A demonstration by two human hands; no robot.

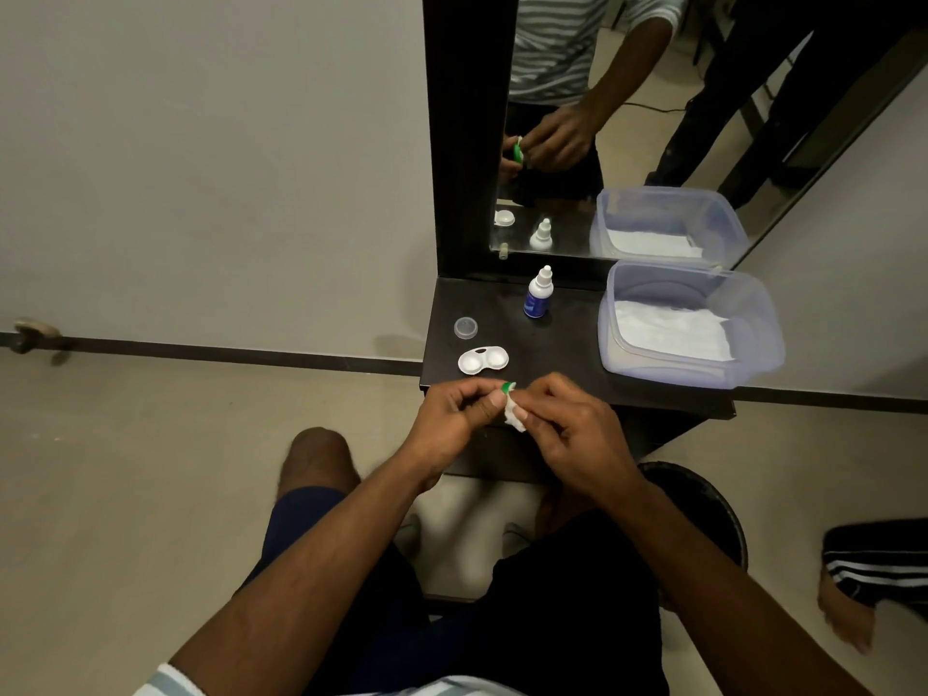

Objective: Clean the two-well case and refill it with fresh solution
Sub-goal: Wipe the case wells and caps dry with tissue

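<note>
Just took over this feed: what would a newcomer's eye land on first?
Both hands meet at the table's near edge: the left hand pinches a green cap while the right hand works a white tissue against it. Just beyond lies the open white two-well case.

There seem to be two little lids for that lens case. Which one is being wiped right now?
The green cap, held in the left hand while the right hand rubs it with a tissue. The clear cap lies untouched on the dark shelf.

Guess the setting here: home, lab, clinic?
Likely a home dressing corner. A tall mirror rises behind a small dark shelf holding a dropper bottle and a lens case, with plain walls and a tiled floor around.
</note>
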